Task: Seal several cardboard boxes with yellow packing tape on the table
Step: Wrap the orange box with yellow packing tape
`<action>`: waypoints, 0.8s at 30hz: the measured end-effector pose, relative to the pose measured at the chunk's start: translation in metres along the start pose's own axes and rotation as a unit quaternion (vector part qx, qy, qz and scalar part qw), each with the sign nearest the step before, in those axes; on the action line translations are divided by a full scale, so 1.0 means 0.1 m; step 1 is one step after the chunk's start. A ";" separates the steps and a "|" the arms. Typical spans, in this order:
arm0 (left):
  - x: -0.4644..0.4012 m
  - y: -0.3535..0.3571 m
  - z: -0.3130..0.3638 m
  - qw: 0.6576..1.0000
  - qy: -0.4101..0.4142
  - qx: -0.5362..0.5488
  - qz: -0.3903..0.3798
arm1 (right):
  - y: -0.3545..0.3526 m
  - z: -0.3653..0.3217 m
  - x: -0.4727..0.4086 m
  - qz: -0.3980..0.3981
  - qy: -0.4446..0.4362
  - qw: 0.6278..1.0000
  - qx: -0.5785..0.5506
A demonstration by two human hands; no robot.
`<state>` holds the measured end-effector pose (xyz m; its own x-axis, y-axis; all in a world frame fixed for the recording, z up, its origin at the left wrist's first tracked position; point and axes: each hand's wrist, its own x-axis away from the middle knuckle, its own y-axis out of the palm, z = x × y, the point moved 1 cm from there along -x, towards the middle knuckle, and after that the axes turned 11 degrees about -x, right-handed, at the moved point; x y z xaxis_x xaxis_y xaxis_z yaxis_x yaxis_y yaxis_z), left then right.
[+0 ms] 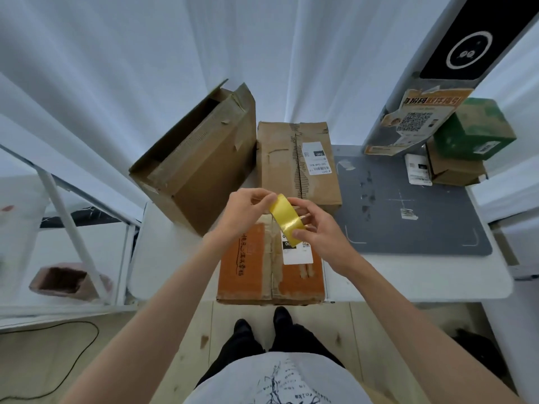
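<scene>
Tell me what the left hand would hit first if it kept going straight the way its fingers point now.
The left hand points right, toward the yellow tape roll it is already pinching. Past that it would probably meet the right hand holding the roll's other side, though depth is unclear from one view.

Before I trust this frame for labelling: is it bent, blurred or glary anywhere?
Head view: wide-angle bending curves the curtains and table edges; light is soft and even, no glare; the tape roll and both hands are fairly sharp; box labels are too soft to read.
</scene>
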<state>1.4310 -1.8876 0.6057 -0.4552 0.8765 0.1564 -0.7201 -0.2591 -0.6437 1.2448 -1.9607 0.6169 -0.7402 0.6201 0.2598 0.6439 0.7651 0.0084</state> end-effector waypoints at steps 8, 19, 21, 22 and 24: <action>0.25 0.11 -0.06 0.978 0.170 -0.092 0.076 | 0.12 0.02 -0.13 0.039 0.055 0.988 -0.142; 0.43 0.18 -0.25 0.999 0.008 0.040 -0.033 | 0.07 0.05 -0.23 0.133 0.183 0.853 -0.470; 0.46 0.17 -0.29 0.993 -0.025 0.110 -0.047 | 0.05 0.05 -0.23 0.148 0.184 0.798 -0.555; 0.48 0.17 -0.29 0.986 -0.040 0.153 -0.046 | 0.04 0.06 -0.24 0.152 0.185 0.771 -0.589; 0.51 0.15 -0.26 0.967 -0.075 0.241 -0.023 | 0.02 0.09 -0.25 0.163 0.192 0.731 -0.634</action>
<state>1.4101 -1.8360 0.5844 -0.4612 0.8326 0.3066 -0.8858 -0.4118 -0.2141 1.2633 -1.9733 0.6019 -0.5549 0.4530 0.6978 0.6165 -0.3393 0.7105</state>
